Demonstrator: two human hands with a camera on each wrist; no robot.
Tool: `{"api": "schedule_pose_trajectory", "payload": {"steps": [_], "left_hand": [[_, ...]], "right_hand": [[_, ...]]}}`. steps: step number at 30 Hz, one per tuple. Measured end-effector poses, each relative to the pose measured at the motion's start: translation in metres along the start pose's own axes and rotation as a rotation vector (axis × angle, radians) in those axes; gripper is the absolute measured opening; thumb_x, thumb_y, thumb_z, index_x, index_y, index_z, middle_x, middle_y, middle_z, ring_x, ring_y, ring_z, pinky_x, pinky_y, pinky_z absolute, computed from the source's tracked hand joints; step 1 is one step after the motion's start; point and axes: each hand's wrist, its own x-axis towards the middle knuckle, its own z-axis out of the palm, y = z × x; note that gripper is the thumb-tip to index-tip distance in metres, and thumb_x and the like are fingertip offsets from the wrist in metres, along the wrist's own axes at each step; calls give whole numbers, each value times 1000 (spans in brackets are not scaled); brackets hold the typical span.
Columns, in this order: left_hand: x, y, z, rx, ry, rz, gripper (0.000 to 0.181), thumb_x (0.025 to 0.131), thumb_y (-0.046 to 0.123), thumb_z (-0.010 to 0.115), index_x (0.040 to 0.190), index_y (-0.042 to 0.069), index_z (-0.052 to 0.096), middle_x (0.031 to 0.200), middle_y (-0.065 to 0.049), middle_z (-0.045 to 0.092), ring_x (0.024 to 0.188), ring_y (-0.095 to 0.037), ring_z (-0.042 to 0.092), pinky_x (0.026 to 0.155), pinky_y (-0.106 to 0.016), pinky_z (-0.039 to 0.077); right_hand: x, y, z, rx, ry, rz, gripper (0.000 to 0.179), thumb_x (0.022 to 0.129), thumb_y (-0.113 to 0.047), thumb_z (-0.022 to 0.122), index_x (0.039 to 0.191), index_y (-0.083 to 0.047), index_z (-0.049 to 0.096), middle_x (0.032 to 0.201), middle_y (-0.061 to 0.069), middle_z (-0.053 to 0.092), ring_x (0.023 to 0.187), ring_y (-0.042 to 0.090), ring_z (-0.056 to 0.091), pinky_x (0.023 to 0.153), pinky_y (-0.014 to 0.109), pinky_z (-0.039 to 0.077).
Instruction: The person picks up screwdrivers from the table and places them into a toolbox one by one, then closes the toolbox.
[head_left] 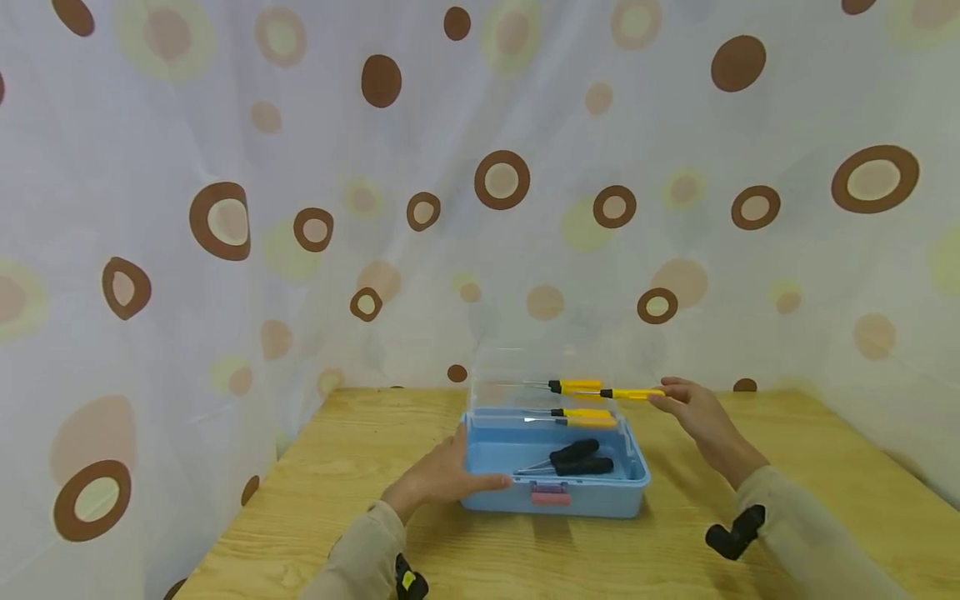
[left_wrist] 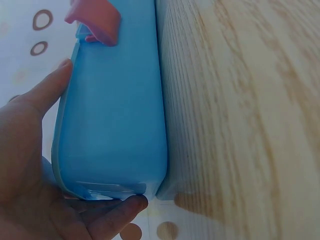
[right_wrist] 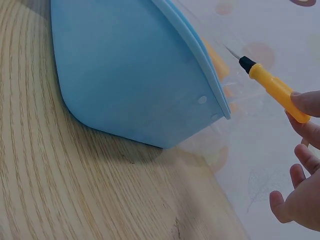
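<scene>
A blue plastic toolbox [head_left: 555, 498] stands on the table with its clear lid [head_left: 540, 367] tipped back. My right hand [head_left: 701, 417] pinches the handle end of a yellow screwdriver [head_left: 633, 394] between thumb and fingers, its shaft pointing left over the lid. In the right wrist view the screwdriver [right_wrist: 275, 89] shows a black collar and a thin tip. At the box's left front corner my left hand [head_left: 442, 471] grips it, thumb along the front rim and fingers against the end wall [left_wrist: 112, 190]. Inside lie black-handled screwdrivers [head_left: 585, 465]; several yellow-handled screwdrivers [head_left: 588, 413] lie at the lid.
A pink latch [head_left: 551, 498] sits on the box front. The wooden table [head_left: 360, 442] reaches back to a white curtain [head_left: 420, 275] with brown and beige circles. Black devices [head_left: 735, 533] are strapped on both sleeves.
</scene>
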Motion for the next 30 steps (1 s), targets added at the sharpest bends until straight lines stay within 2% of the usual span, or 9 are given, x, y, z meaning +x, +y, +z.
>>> {"api": "schedule_pose_trajectory", "payload": {"steps": [11, 16, 24, 30], "left_hand": [[1, 0, -3, -25, -10, 19, 122, 86, 58, 79, 163, 1, 4, 157, -26, 37, 138, -42, 46, 109, -60, 39], [0, 0, -2, -20, -7, 1, 123, 86, 59, 79, 163, 0, 4, 158, -26, 36, 139, -43, 44, 110, -61, 38], [-1, 2, -1, -28, -10, 19, 118, 86, 54, 80, 163, 0, 8, 155, -25, 40, 133, -40, 50, 108, -60, 41], [-1, 1, -1, -31, -6, 13, 119, 86, 55, 80, 163, 1, 7, 156, -25, 39, 135, -41, 48, 109, -60, 40]], "right_hand": [[4, -1, 4, 26, -12, 39, 66, 106, -36, 61, 139, 20, 48, 166, 29, 15, 151, 53, 6, 113, 74, 14], [4, -1, 7, 27, -14, 48, 67, 106, -37, 62, 139, 19, 47, 166, 29, 16, 150, 53, 7, 114, 73, 15], [6, -1, 11, 14, -4, 70, 64, 106, -35, 61, 139, 19, 49, 165, 30, 15, 150, 53, 9, 114, 73, 16], [10, -2, 19, 18, -4, 71, 65, 106, -35, 62, 140, 19, 47, 165, 29, 17, 150, 52, 12, 114, 71, 19]]}}
